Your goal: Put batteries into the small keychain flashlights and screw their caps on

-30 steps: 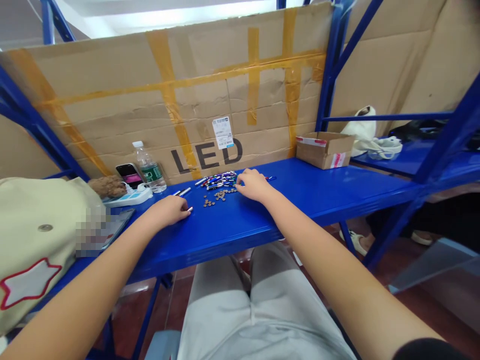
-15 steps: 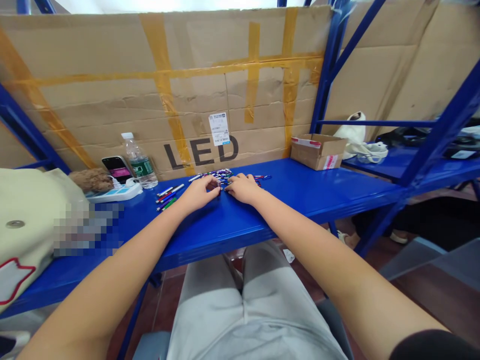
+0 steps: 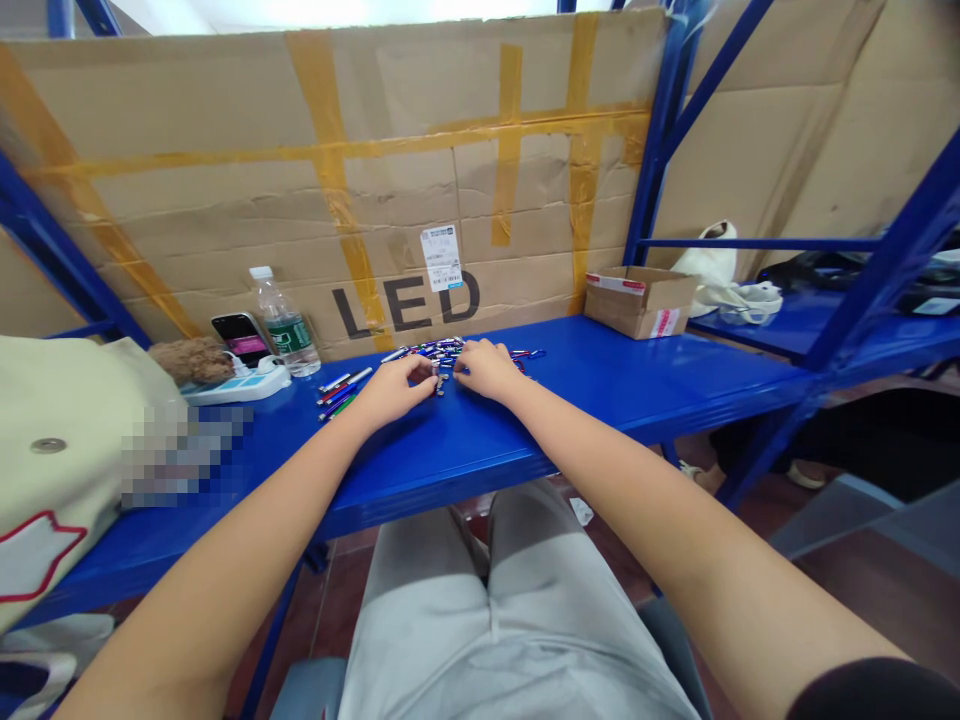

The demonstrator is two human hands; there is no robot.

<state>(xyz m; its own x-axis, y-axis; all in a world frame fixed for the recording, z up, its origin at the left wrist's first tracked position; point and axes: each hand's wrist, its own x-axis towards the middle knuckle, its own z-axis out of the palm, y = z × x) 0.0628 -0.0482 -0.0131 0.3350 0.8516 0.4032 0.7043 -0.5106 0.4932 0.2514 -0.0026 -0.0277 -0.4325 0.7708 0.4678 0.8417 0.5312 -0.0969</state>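
My left hand (image 3: 397, 390) is curled, thumb and fingertips closed at a small silvery metal piece (image 3: 441, 384) that hangs just over the blue tabletop. Close beside it, my right hand (image 3: 487, 370) rests palm down, its fingers bent inward; whatever they grip is hidden. Behind both hands lies a pile of slim, shiny pen-like sticks (image 3: 431, 349) in purple, silver and other colours. To the left of my left hand, a smaller group of pen-like sticks (image 3: 341, 390) in blue, red, green and black lies side by side, their ends silvery. Their exact kind is too small to tell.
A water bottle (image 3: 285, 325), a phone (image 3: 241, 338) and a white power strip (image 3: 240, 387) stand at the back left. Nearer is a pale green bag (image 3: 82, 430). A small cardboard box (image 3: 637, 303) stands back right. A large cardboard sheet (image 3: 420, 200) walls off the back.
The view has shifted slightly. The small metal piece shows more clearly between my hands. My right hand's fingers have drawn up a little; both hands stay in about the same place.
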